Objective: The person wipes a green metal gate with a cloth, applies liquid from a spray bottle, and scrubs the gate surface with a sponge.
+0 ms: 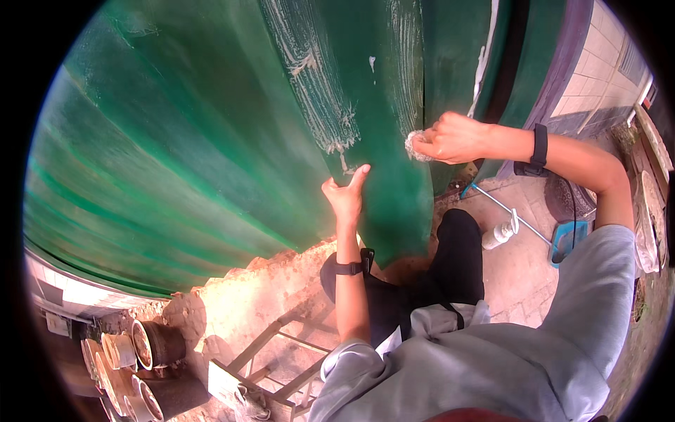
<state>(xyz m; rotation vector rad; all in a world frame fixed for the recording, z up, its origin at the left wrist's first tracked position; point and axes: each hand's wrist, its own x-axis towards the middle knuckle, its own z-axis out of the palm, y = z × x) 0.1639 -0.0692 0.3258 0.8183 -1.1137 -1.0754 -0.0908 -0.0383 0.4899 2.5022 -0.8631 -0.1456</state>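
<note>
A green ribbed door panel (390,200) fills the space before me. My right hand (453,138) pinches a pale scrubbing pad (417,146) against it, at the lower end of a band of white streaks (403,68). Left of that, a broader patch of whitish lather (316,89) runs down the panel and ends in a thin drip. My left hand (345,195) is just below this drip, thumb spread from the forefinger and nothing visible between them; its other fingers are hidden. Whether it touches the panel is unclear. A thick white trickle (481,74) lies farther right.
A white pump bottle (498,235) stands on the paving by my knee. Behind it lie a long-handled tool (511,213) and a blue dustpan (569,240). At lower left are a wooden frame (263,348) with a cloth on it and several round pots (153,345).
</note>
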